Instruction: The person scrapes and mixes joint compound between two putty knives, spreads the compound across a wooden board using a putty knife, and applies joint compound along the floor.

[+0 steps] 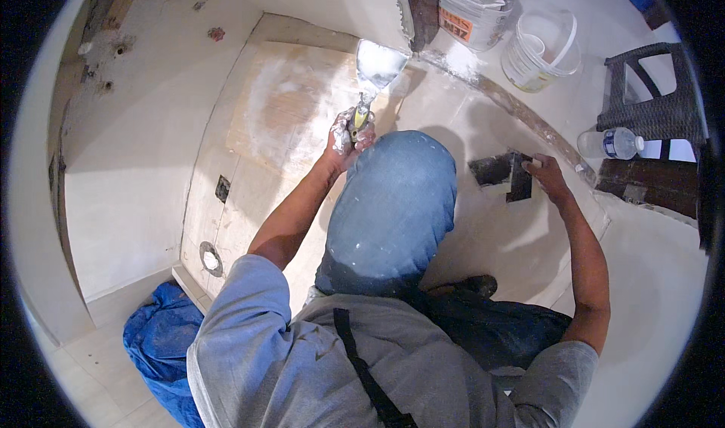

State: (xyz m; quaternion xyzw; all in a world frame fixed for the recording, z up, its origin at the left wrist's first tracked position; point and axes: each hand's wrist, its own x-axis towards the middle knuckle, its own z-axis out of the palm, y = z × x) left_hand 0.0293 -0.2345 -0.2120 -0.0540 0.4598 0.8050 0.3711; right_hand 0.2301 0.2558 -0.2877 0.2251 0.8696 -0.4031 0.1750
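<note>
- The left grip (351, 135), smeared with white, is clenched around the yellow-and-dark handle (362, 118) of a putty knife (368, 86).
- We find the knife ahead of the raised knee, its broad blade pointing away from the body and loaded with white paste (377, 65); no wording on the tool is clear enough for us to read.
- The right grip (549, 177) has its fingers at the upper right edge of a dark angular piece (492, 169); we cannot tell whether they clasp it or merely touch it.
- Between the two we see the bent denim knee (393, 209), flecked with white.
- Beside the blade lies a pale brown panel (276, 95) with whitish smears.
- Farther out, we notice a white bucket (492, 29) bearing an orange label (456, 26) with dark, bold lettering.
- Just beside it, an open white bucket (521, 73) holds a smaller white container (532, 47); its yellowish print is too small for us to read.
- Near a dark stool (615, 99), a clear bottle (595, 144) lies on its side, wearing a blue label (609, 144) whose text we cannot make out.
- Toward the lower left, we see a bunched blue cloth (162, 337).
</note>
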